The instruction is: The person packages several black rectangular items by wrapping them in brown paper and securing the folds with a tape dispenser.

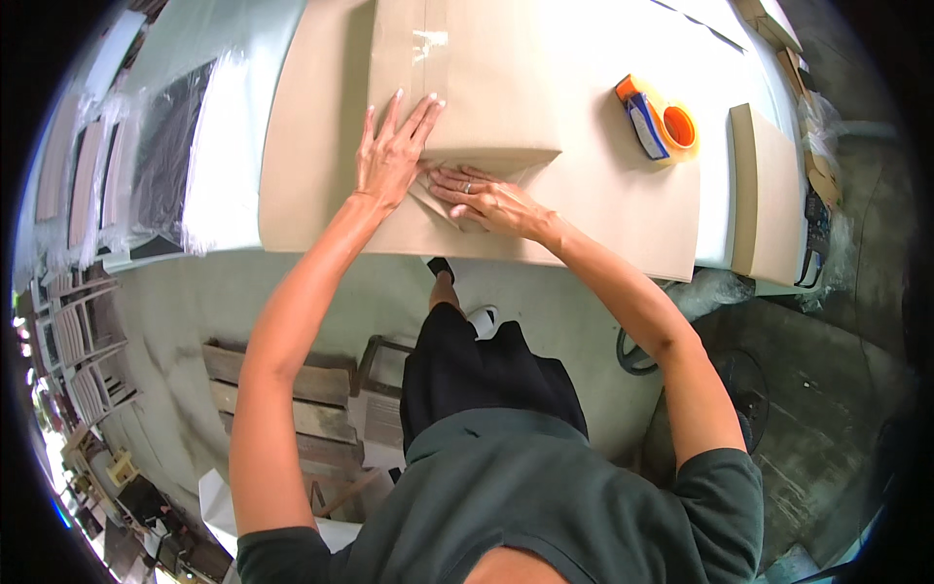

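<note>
Paper (623, 219) in plain brown lies across the pale surface (715, 185), and a brown-wrapped box (491, 88) sits on it toward the far side, with a strip of shiny clear tape (430, 54) running along its top. Near the box's front left corner, the left hand (389, 161) lies flat and open, fingers parted, their tips resting on the top. The right hand (496, 204) is laid over a creased flap (438, 206) at the box's near end, fingers nearly straight, close together and pointing left; whether it pinches any paper, I cannot tell. Right of the box, an orange tape dispenser (658, 122) with a blue and white side lies on the paper. Farther right is a narrow brown package (766, 195), while clear plastic wrapping (175, 146) covers dark things at the left.
</note>
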`<act>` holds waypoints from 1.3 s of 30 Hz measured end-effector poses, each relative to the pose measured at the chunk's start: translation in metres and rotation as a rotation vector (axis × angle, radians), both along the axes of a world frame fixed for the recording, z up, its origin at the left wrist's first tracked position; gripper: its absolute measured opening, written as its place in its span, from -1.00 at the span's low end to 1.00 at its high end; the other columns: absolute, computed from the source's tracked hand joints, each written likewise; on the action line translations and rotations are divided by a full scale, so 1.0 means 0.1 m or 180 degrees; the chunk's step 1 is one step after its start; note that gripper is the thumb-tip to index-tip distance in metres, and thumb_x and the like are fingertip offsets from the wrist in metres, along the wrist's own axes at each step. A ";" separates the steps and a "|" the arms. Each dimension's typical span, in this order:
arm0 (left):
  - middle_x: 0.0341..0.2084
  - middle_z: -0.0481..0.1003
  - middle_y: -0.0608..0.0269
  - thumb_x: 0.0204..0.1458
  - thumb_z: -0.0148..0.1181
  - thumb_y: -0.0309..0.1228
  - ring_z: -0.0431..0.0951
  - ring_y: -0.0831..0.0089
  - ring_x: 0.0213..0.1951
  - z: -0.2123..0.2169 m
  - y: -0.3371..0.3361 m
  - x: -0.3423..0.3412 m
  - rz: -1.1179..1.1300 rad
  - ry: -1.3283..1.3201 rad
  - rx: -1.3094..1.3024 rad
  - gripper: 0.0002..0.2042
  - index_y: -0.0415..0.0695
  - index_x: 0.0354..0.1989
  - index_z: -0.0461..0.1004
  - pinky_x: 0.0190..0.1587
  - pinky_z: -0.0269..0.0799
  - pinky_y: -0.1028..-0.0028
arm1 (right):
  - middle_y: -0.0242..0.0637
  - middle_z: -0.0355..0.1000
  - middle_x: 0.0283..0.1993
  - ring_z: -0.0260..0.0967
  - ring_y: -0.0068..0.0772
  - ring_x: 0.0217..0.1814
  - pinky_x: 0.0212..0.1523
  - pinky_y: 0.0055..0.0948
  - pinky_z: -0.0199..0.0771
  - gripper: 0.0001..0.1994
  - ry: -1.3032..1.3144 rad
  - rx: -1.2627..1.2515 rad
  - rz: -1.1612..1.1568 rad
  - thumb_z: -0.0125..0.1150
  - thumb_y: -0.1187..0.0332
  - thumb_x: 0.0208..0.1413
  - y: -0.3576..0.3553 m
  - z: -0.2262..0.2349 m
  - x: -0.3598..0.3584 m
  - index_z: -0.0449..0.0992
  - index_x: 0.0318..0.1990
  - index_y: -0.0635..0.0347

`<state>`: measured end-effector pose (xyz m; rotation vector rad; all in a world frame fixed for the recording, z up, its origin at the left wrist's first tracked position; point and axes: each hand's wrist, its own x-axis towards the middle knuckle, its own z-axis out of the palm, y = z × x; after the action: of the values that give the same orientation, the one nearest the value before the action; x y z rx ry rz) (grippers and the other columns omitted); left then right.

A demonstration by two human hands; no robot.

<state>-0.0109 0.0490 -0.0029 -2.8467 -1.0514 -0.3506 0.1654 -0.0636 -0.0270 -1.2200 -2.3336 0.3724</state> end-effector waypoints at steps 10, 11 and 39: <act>0.39 0.00 0.49 -0.42 0.53 -0.18 -0.01 0.19 0.40 0.12 0.00 0.16 -0.0037 -0.0156 -0.0535 0.10 0.17 0.41 -0.01 0.32 0.06 -0.08 | -0.37 0.22 0.35 0.10 -0.27 0.41 0.37 -0.22 0.18 -0.56 0.0023 -0.0506 0.0185 -0.01 0.17 0.25 0.03 0.01 0.45 0.34 0.26 0.00; 0.39 0.00 0.49 -0.42 0.53 -0.18 -0.01 0.19 0.40 0.12 0.02 0.18 -0.0046 -0.0155 -0.0539 0.10 0.17 0.41 -0.01 0.32 0.06 -0.08 | -0.35 0.24 0.34 0.13 -0.26 0.38 0.34 -0.22 0.22 -0.57 0.0159 -0.0623 0.0165 -0.02 0.15 0.25 0.03 0.01 0.45 0.35 0.24 0.02; 0.42 -0.06 0.49 -0.30 0.45 -0.43 -0.06 0.24 0.42 0.21 0.11 0.17 -0.0176 -0.0073 -0.0873 0.04 0.27 0.42 -0.04 0.38 -0.05 -0.05 | -0.28 0.22 0.34 0.09 -0.23 0.41 0.39 -0.22 0.14 -0.53 0.0370 -0.0876 -0.0046 0.06 0.21 0.20 0.08 -0.06 0.14 0.32 0.26 0.06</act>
<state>0.0057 0.0605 0.0177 -3.1247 -1.1051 -0.2615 0.1791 -0.0558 -0.0325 -1.3004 -2.2254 0.7595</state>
